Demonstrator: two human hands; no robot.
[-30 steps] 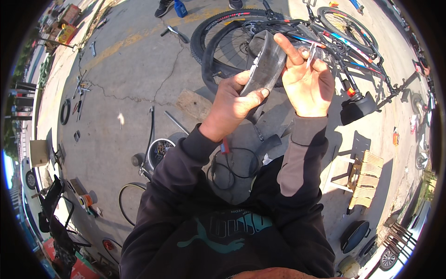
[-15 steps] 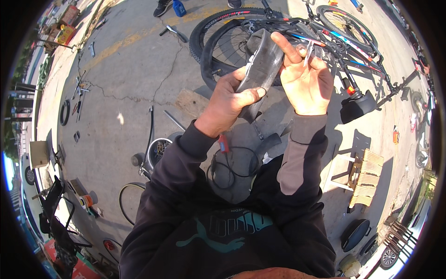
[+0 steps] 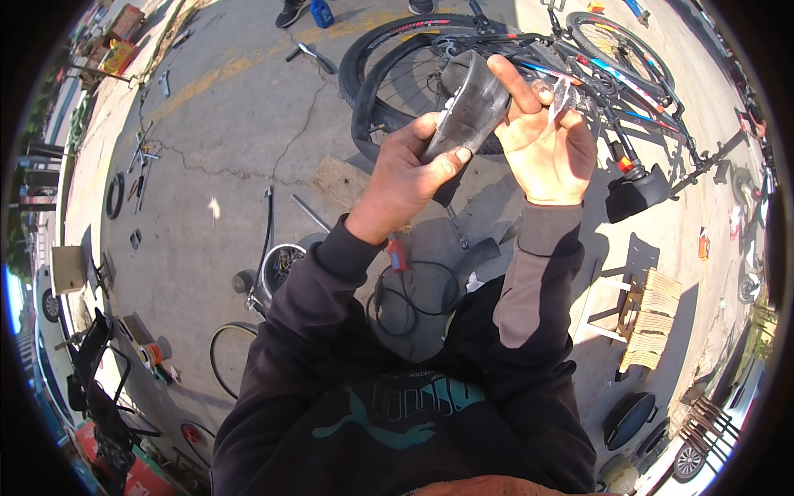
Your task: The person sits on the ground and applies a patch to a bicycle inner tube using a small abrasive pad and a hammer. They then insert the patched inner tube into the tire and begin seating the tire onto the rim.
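My left hand (image 3: pixel 405 169) grips a flattened black inner tube (image 3: pixel 475 103), thumb on its face and fingers behind. Small white bits show along the tube's left edge. My right hand (image 3: pixel 550 153) is palm up beside the tube, its index finger stretched up along the tube's right edge. Between its other, curled fingers is a small clear piece of plastic film (image 3: pixel 559 99). More of the tube hangs behind my hands, over the wheel (image 3: pixel 364 62) of a bicycle lying on the ground.
The bicycle frame (image 3: pixel 595 83) lies beyond my right hand. A wooden folding stool (image 3: pixel 651 320) stands at right. On the concrete (image 3: pixel 223 165) are wrenches (image 3: pixel 141 153), a hammer-like tool (image 3: pixel 313 56), a metal bowl of small parts (image 3: pixel 284 266) and a red-handled corded tool (image 3: pixel 397 255). A person's shoe (image 3: pixel 291 12) shows at the top.
The tube in my left hand has tilted slightly. The plastic film in my right hand has shifted a little to the right and shows more of its face.
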